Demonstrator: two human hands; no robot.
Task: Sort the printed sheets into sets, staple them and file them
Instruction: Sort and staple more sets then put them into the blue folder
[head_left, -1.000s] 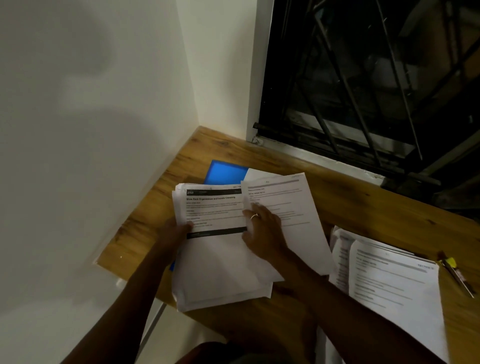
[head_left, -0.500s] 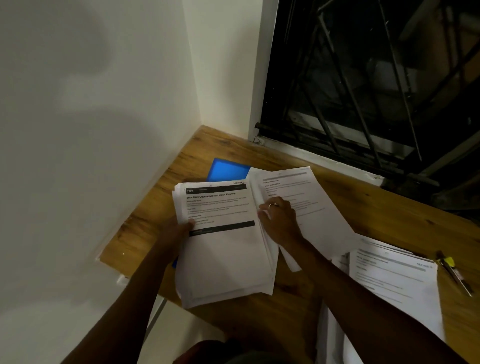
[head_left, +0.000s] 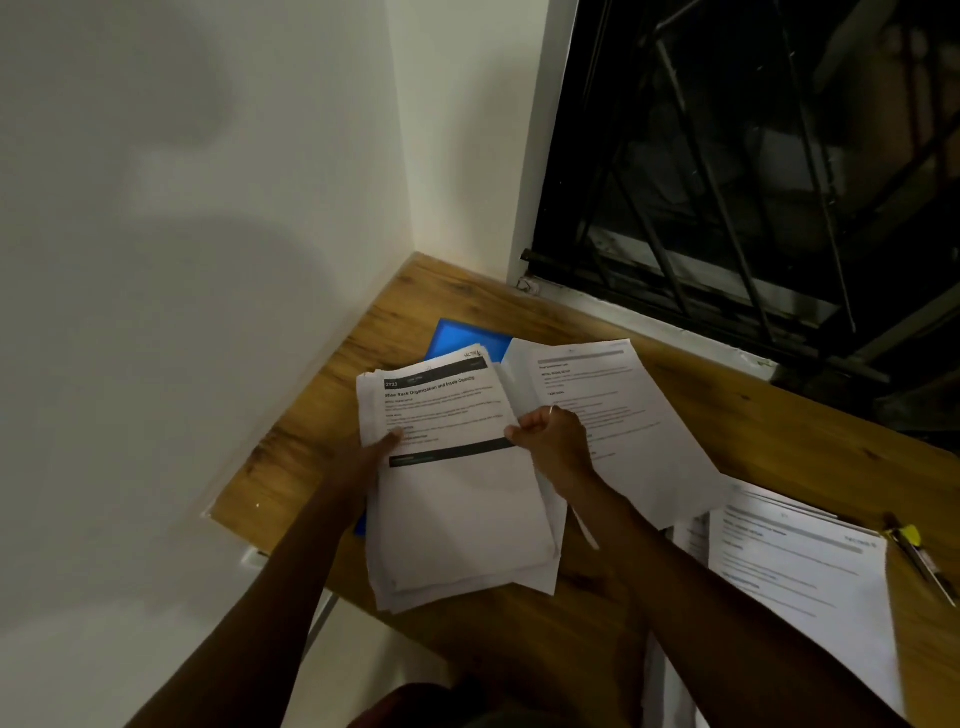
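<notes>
Fingers (head_left: 525, 431) of the right hand (head_left: 556, 441) pinch a loose sheet (head_left: 623, 410) beside the stack of printed sheets (head_left: 457, 514); the left hand (head_left: 371, 460) grips the stack's left edge, above a blue folder (head_left: 462, 338) on the desk (head_left: 769, 415).

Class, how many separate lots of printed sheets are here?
3: the stack held by the left hand, the sheet pinched by the right hand, the pile at right. Some may be hidden.

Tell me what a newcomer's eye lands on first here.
A thick stack of white printed sheets dominates the wooden desk, the left hand gripping its left edge and the right hand pinching its right edge. A blue folder peeks from beneath it at the far side, and a dark barred window fills the upper right.
</notes>
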